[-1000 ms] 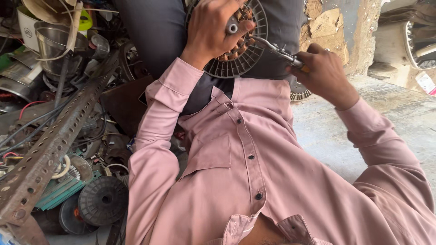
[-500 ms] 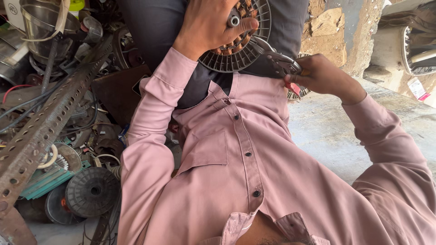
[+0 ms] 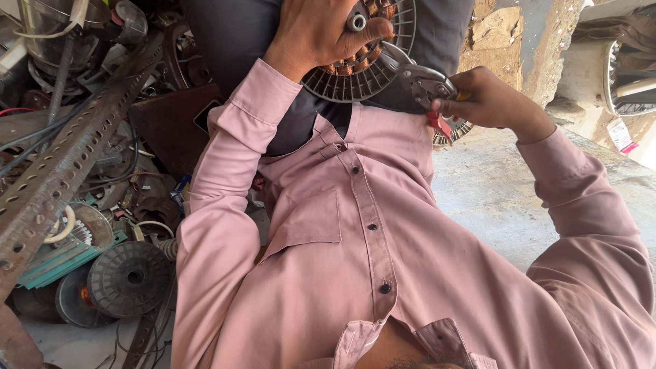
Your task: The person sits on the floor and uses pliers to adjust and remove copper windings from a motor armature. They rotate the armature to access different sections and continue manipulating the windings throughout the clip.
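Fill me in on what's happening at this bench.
A person in a pink shirt holds a round finned motor part with copper windings on their lap. The left hand clamps it from above, while the right hand works red-handled pliers against its edge. Scrap metal parts are piled alongside.

Motor stator disc [image 3: 369,65]: round, grey, finely ribbed rim, ring of copper-coloured windings about the centre, short metal shaft end standing out of the middle; held upright against the dark lap at the top of the view, upper edge cut off by the frame; partly covered by the left hand. Pliers [image 3: 418,76]: bare metal head, red handles; head lies against the disc's right edge, handles enclosed in the right fist.
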